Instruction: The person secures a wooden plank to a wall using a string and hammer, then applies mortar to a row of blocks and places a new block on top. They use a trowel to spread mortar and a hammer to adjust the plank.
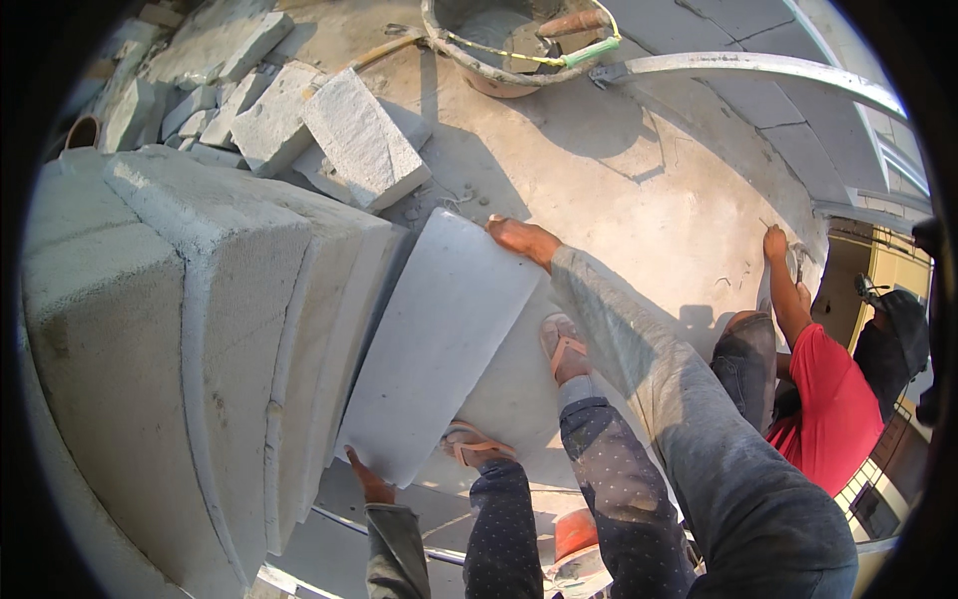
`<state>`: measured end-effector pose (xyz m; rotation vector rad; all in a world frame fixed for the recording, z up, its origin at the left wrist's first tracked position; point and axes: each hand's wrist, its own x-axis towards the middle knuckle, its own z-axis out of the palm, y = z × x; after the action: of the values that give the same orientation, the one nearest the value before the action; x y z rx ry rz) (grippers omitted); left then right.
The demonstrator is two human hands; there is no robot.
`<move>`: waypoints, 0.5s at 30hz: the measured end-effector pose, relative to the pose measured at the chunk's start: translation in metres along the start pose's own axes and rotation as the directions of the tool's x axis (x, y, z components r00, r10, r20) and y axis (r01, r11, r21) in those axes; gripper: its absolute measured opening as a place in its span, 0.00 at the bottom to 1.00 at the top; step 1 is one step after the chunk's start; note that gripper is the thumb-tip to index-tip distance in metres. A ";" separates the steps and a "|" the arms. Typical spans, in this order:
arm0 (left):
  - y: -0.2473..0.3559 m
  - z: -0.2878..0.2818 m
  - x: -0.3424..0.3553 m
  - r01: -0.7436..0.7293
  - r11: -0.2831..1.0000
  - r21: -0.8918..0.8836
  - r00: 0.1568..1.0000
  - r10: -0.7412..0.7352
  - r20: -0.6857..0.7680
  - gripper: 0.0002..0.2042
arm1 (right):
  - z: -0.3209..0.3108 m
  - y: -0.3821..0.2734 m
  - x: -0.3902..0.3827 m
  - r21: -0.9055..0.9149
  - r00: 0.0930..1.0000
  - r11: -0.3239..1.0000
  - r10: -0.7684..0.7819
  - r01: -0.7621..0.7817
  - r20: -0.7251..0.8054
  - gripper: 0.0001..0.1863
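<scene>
A long, pale grey lightweight concrete block (439,339) stands close beside a stepped wall of similar blocks (235,299). With fingers hooked on its near end, my left hand (370,481) grips the block low in the picture. My right hand (526,242) holds the far end at its right corner, fingers closed over the edge. The undersides of the block and part of the left fingers are hidden. My sandalled feet (567,349) stand just right of the block.
Broken and whole blocks (364,140) lie piled beyond the wall. A mortar bucket (489,75) holds a wooden-handled tool (574,23); a hammer-like wooden handle (384,50) lies beside it. Metal bars (758,65) cross at upper right. A person in a red shirt (828,409) crouches at right. An orange bucket (576,534) sits behind my legs.
</scene>
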<state>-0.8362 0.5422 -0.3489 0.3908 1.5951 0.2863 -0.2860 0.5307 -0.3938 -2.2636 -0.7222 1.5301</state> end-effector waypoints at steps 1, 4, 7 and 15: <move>0.002 0.000 -0.003 -0.030 0.999 0.021 0.998 0.029 0.049 0.46 | -0.003 -0.008 -0.014 -0.013 1.000 1.000 0.022 -0.022 0.005 0.54; 0.009 0.004 -0.017 -0.037 0.997 0.073 0.998 0.033 0.057 0.47 | -0.025 -0.024 -0.066 0.030 0.996 0.996 0.085 -0.085 0.018 0.58; 0.014 0.015 -0.024 0.048 0.989 0.138 0.999 -0.044 -0.031 0.49 | -0.069 -0.031 -0.133 0.240 0.997 0.971 0.035 -0.017 -0.071 0.61; 0.010 0.127 -0.005 0.229 0.970 0.085 0.954 -0.241 0.178 0.53 | -0.172 -0.125 -0.357 -0.204 0.904 0.932 -0.346 0.300 -0.251 0.65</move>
<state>-0.7092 0.5419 -0.3481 0.2638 1.4503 0.0153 -0.2633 0.4347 0.0097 -2.2645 -1.1028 1.0010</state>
